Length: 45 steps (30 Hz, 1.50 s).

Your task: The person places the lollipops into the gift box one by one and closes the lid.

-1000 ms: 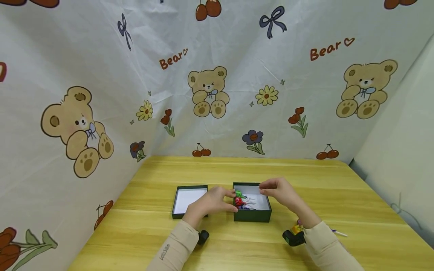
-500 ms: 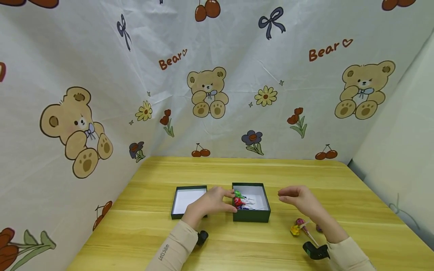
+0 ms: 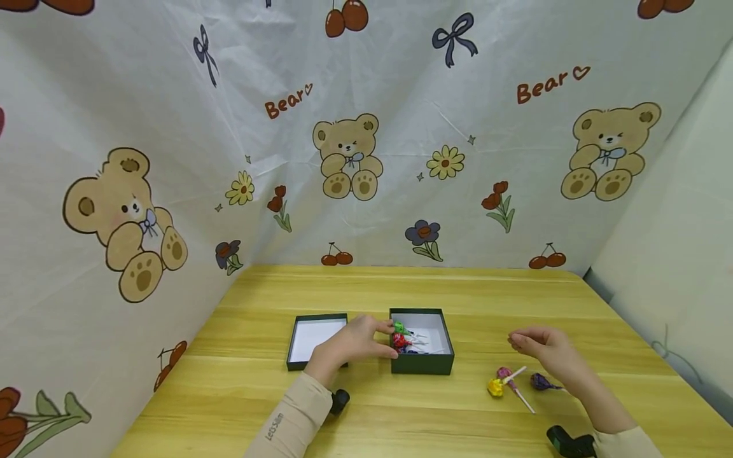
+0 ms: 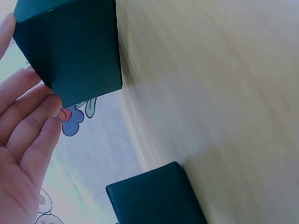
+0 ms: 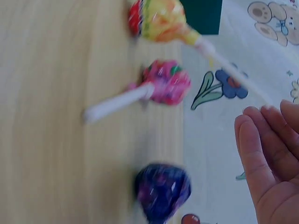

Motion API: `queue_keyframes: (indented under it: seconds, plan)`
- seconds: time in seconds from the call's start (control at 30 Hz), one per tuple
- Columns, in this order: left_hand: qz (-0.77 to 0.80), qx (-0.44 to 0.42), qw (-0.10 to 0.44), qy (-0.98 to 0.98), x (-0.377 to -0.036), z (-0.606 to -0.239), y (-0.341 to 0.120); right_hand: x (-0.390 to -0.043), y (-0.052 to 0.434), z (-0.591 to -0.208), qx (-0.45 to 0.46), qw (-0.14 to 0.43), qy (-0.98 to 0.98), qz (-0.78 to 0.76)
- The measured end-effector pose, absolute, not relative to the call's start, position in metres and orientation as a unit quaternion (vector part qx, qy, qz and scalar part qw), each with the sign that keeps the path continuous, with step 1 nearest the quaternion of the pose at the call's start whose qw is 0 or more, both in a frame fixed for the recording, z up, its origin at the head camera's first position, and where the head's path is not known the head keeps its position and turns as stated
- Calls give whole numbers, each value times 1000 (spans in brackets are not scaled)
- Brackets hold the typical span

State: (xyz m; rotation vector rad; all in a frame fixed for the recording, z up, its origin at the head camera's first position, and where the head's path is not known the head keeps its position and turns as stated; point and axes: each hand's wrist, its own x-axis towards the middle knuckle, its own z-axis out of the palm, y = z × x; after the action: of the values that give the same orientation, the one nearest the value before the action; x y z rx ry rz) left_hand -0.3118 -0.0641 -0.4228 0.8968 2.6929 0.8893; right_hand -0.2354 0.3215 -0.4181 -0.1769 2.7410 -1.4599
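A dark green open box (image 3: 422, 364) on the wooden table holds green, red and blue lollipops (image 3: 403, 337) on its white floor. My left hand (image 3: 357, 338) rests with straight fingers (image 4: 28, 116) against the left wall of the box (image 4: 70, 51). My right hand (image 3: 535, 343) hovers with relaxed fingers (image 5: 266, 154), holding nothing, just above and right of three loose lollipops: yellow (image 3: 495, 387), pink (image 3: 504, 373) and purple (image 3: 539, 381). In the right wrist view the yellow (image 5: 161, 18), pink (image 5: 168, 81) and purple (image 5: 163, 186) ones lie blurred on the wood.
The box's lid (image 3: 315, 340) lies upturned, white inside up, left of the box and beside my left hand; it shows as a dark slab (image 4: 154, 196) in the left wrist view. A bear-print cloth (image 3: 349, 152) walls the table's back and left sides.
My right hand has left the space above the box and moved right and toward me, over the loose lollipops. The left hand has stayed on the box.
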Motion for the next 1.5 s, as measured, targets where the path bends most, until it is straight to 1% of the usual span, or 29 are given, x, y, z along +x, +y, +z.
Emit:
queue_keyframes:
  seconds: [0.2, 0.37, 0.6, 0.83, 1.1, 1.5]
  plan:
    - [300, 297, 88, 902, -310, -424, -65, -229, 343, -429, -30, 32, 889, -456]
    - [303, 293, 90, 902, -309, -421, -65, -228, 360, -434, -41, 49, 886, -459]
    - [307, 292, 92, 901, -310, -424, -65, -224, 380, -442, -65, 95, 879, -463]
    - [307, 294, 86, 901, -311, -419, -66, -226, 376, -440, -59, 106, 886, -448]
    - [308, 293, 92, 901, -311, -422, -64, -228, 374, -442, -38, 122, 889, -441]
    - [314, 294, 93, 898, -310, -422, -65, -228, 375, -440, -52, 159, 883, -438]
